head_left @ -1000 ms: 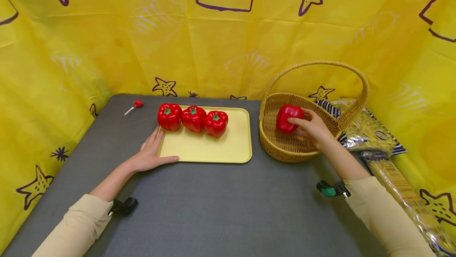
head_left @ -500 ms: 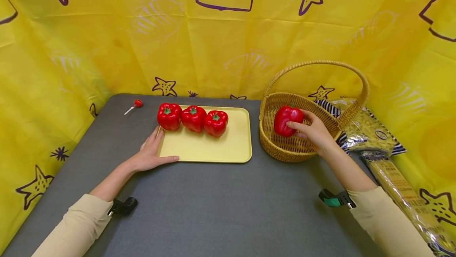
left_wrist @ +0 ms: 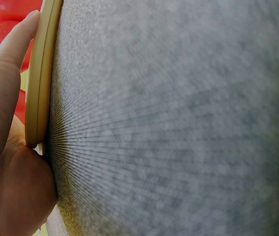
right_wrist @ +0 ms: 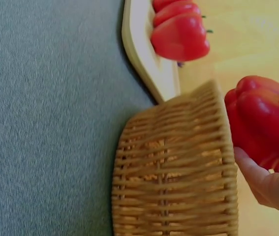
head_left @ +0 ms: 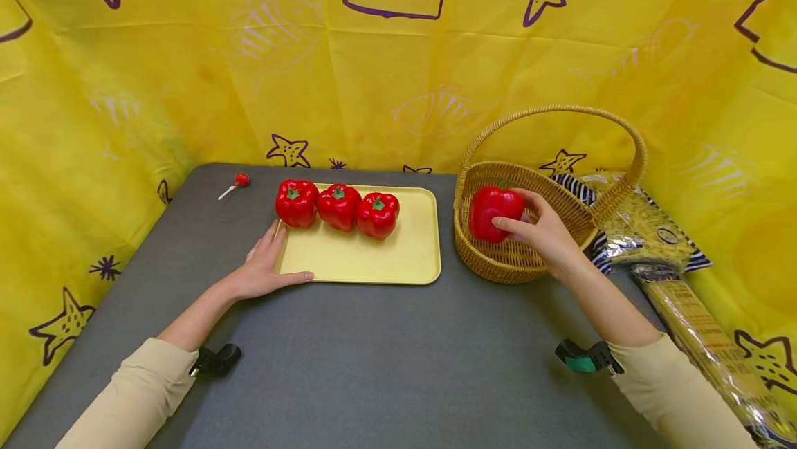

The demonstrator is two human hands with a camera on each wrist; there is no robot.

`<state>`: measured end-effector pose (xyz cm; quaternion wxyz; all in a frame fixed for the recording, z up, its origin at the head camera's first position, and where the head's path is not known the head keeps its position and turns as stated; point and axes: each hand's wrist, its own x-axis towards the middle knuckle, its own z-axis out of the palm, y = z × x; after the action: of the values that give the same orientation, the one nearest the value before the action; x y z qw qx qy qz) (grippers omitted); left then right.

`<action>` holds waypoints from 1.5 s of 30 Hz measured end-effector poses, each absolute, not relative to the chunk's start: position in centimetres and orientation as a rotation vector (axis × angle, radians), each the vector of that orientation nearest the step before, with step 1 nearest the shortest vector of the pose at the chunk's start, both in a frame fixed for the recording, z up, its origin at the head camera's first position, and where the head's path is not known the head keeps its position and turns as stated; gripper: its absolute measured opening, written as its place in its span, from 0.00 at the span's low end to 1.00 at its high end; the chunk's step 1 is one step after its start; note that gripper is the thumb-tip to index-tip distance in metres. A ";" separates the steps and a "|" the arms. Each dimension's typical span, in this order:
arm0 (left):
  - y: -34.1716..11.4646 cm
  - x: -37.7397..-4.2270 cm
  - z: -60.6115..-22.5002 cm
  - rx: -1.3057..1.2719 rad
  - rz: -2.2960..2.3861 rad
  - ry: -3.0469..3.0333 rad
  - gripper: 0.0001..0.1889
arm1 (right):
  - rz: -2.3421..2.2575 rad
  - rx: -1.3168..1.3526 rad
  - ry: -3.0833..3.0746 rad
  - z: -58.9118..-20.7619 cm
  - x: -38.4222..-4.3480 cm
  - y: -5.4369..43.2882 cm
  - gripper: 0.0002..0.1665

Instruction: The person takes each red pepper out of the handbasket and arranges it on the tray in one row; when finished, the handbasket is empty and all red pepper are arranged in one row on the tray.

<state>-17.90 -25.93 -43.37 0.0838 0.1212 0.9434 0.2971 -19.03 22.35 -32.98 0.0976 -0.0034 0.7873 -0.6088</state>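
Observation:
My right hand (head_left: 548, 233) grips a red bell pepper (head_left: 495, 214), thumb on its near side. In the right wrist view this bell pepper (right_wrist: 262, 120) is just above the rim of the wicker basket (right_wrist: 173, 187). Seen from the head, the wicker basket (head_left: 498, 270) lies beneath it, its tall handle arching behind. My left hand (head_left: 258, 272) rests against the left front corner of the yellow tray (head_left: 411, 255), fingers straight along its left side and thumb along the front edge. On the tray, three red bell peppers (head_left: 339, 207) stand in a row at the back left.
A red-and-white lollipop (head_left: 236, 185) lies on the grey table (head_left: 386, 366), left of the tray. Right of the basket are a striped clear bag of pasta (head_left: 647, 224) and a long clear-wrapped pack (head_left: 697, 324). A yellow patterned cloth (head_left: 386, 89) hangs behind the table.
My right hand has moved slightly left with the bell pepper, which appears a little higher over the basket and larger. My left hand, the tray and its bell peppers stay put.

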 end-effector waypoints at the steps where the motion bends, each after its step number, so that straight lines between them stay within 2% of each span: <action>1: -25.9 -17.9 -43.4 0.361 0.886 2.817 0.62 | -1.792 -0.023 2.338 -32.9 -18.9 22.2 0.46; 18: -25.9 -17.9 -43.4 0.363 0.892 2.814 0.62 | -1.781 -0.164 2.389 -33.0 -18.0 20.2 0.45; 45: -25.8 -17.7 -43.1 0.372 0.886 2.812 0.61 | -1.770 -0.368 2.467 -35.0 -18.1 14.2 0.49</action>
<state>-17.71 -25.75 -43.11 0.0848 0.1247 0.9428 0.2972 -18.07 14.18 -35.03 0.0417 -0.1203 0.8059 -0.5782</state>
